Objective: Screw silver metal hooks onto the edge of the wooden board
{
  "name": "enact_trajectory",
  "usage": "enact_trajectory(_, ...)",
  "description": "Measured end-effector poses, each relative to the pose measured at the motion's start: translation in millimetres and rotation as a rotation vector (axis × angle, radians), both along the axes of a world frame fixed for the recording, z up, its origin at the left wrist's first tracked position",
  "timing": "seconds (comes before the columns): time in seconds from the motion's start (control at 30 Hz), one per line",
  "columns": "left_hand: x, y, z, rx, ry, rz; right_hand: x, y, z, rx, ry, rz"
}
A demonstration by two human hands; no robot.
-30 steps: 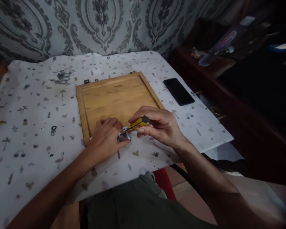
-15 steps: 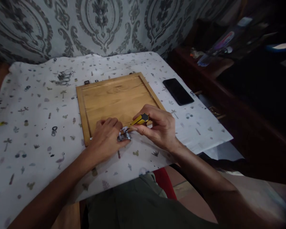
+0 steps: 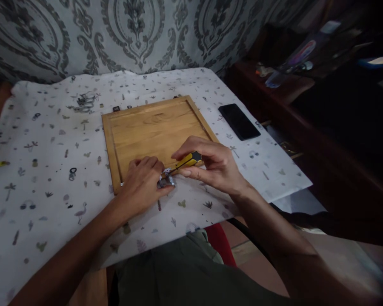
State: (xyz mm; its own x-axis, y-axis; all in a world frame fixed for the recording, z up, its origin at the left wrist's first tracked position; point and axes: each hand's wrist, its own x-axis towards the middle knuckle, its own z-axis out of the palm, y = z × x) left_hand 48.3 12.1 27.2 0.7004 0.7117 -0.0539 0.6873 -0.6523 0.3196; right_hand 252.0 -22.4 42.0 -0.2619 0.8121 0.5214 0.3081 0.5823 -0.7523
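Observation:
A framed wooden panel (image 3: 153, 131) lies flat on the patterned cloth. At its near edge sits a small metal hinge (image 3: 166, 182), pressed by the fingers of my left hand (image 3: 143, 180). My right hand (image 3: 213, 165) is around a yellow and black screwdriver (image 3: 188, 160), with thumb and forefinger somewhat apart near its handle. The screwdriver's tip points down left at the hinge. Whether it sits in a screw is too small to tell.
A black phone (image 3: 239, 121) lies right of the panel. Several metal pieces (image 3: 85, 102) rest at the back left of the cloth-covered table (image 3: 57, 157). A plastic bottle (image 3: 293, 59) lies on dark furniture at the right.
The thumb and forefinger of my right hand have loosened and spread around the screwdriver handle. My left hand remains at the hinge.

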Motion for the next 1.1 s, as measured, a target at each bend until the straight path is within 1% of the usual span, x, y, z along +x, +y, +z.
enact_trajectory(0.1, 0.0, 0.3, 0.5, -0.007, 0.009, -0.005, 5.3, 0.7, 2.4, -0.038, 0.008, 0.082)
enact_trajectory(0.17, 0.2, 0.4, 0.7, -0.005, 0.014, -0.007, 6.0, -0.2, 2.1, -0.047, 0.030, 0.078)
enact_trajectory(0.27, 0.9, 0.1, 1.3, -0.003, 0.030, -0.002, 3.7, -2.7, -0.2, -0.041, 0.063, 0.018)
enact_trajectory(0.33, 1.4, -0.1, 1.8, -0.005, 0.042, 0.006, 1.2, -4.0, -2.0, -0.017, 0.048, -0.033)
enact_trajectory(0.6, 1.0, -0.7, 2.1, -0.009, 0.046, 0.003, -8.2, -4.7, -6.1, 0.186, -0.082, -0.207)
enact_trajectory(0.73, 0.2, -0.6, 0.5, 0.004, 0.034, 0.004, -12.6, -7.9, -7.5, 0.196, -0.114, -0.287)
enact_trajectory(0.83, -0.3, -0.3, -1.5, 0.025, 0.017, -0.002, -15.2, -8.8, -8.1, 0.212, -0.140, -0.312)
enact_trajectory(1.0, -0.7, -0.4, -3.1, 0.029, 0.010, -0.005, -16.3, -9.7, -9.3, 0.242, -0.096, -0.294)
enact_trajectory(1.1, -1.3, -0.7, -3.1, 0.029, 0.003, -0.008, -14.4, -14.6, -5.7, 0.308, 0.024, -0.365)
